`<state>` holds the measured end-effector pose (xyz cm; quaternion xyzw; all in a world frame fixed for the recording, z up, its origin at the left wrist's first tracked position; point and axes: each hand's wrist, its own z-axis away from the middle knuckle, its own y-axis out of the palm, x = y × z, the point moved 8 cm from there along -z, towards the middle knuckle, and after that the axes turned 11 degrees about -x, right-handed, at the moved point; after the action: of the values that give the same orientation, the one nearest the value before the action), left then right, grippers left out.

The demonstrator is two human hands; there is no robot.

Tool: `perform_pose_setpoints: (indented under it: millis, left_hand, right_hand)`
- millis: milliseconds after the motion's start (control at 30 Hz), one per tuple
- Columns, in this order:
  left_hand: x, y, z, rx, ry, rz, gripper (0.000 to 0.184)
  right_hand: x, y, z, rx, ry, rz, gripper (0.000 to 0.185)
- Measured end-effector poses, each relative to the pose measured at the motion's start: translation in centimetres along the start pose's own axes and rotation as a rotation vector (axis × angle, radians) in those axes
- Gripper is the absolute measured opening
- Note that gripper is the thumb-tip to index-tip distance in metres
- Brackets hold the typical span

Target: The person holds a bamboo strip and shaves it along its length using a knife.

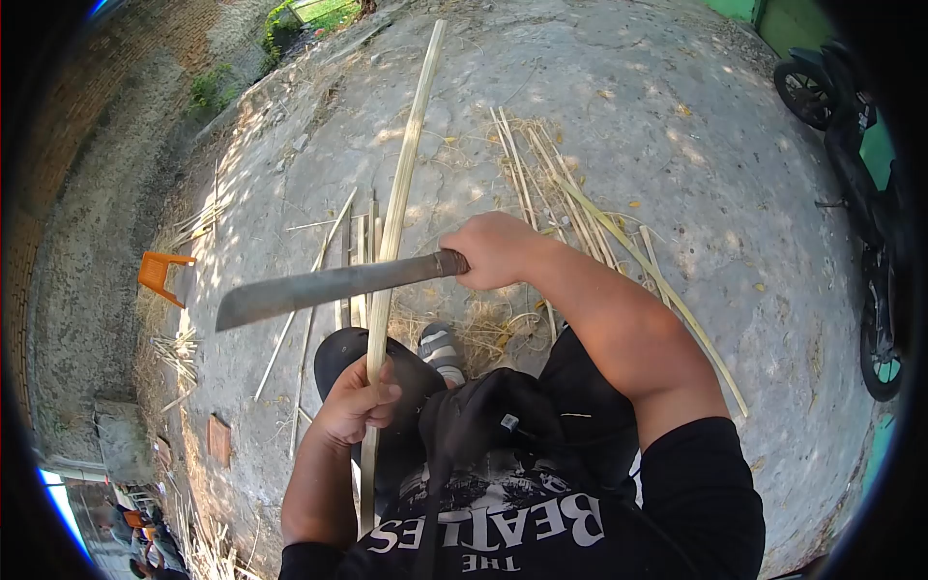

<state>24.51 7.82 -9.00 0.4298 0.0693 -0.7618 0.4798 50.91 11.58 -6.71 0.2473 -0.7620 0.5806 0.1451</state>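
Note:
My left hand [359,402] is wrapped round a long pale strip of split bamboo [408,155], near its lower end. The strip slants up and away from me over the concrete. In my right hand [495,249] is a machete [333,288], its handle mostly hidden by my fingers. The broad dark blade points left and crosses over the strip, above my left hand. Whether the edge touches the bamboo I cannot tell.
More bamboo strips [570,198] and shavings lie on the concrete ground [667,184] ahead. Several sticks lie at left, by an orange plastic stool [164,275] and a brick [218,440]. A motorcycle [855,203] stands at right. My sandalled foot [442,353] is below; people [145,541] are at lower left.

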Motion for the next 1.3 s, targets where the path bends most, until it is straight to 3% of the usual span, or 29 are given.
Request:
perform_pose_setpoints:
  millis: [133, 233, 333, 433, 633, 733, 833, 933, 1233, 1267, 1300]
  left_hand:
    - [0.8, -0.5, 0.7, -0.075, -0.004, -0.124, 0.031]
    - [1.0, -1.0, 1.6, -0.084, 0.018, -0.127, 0.033]
    - [1.1, -1.3, 2.8, -0.118, 0.023, -0.12, 0.034]
    - [0.9, -1.1, 2.1, -0.155, 0.044, -0.141, 0.034]
    - [0.8, -0.9, 2.1, -0.115, 0.036, -0.108, 0.034]
    - [1.9, -1.4, 3.6, -0.082, -0.043, -0.163, 0.035]
    - [2.9, -2.0, 5.3, -0.046, -0.077, -0.137, 0.035]
    - [3.8, -2.5, 6.1, -0.067, -0.084, -0.118, 0.033]
    - [3.9, -2.4, 4.6, -0.034, -0.08, 0.015, 0.029]
    - [4.0, -2.4, 4.8, -0.031, -0.087, -0.005, 0.029]
    - [4.2, -2.5, 5.1, -0.015, -0.097, -0.021, 0.029]
  right_hand:
    - [1.5, -0.4, -0.4, 0.049, -0.172, 0.118, 0.017]
    - [-4.3, -2.2, -0.8, -0.021, 0.188, -0.066, 0.018]
    - [-6.3, -2.1, -0.3, -0.073, 0.299, -0.151, 0.02]
    - [-5.0, -2.5, -0.2, -0.092, 0.268, -0.111, 0.021]
    - [0.3, -1.5, 0.1, 0.025, -0.068, 0.08, 0.019]
    - [-3.5, -3.1, -0.4, -0.034, 0.03, 0.13, 0.019]
    - [-8.3, -3.8, 0.5, -0.108, 0.38, -0.133, 0.02]
    - [-9.2, -3.4, 0.9, -0.124, 0.443, -0.149, 0.022]
    - [1.6, -0.5, 0.4, 0.074, -0.106, 0.11, 0.013]
    - [1.7, -0.8, 0.4, 0.01, -0.172, 0.104, 0.012]
    - [0.3, -1.0, 0.2, 0.01, -0.101, 0.099, 0.012]
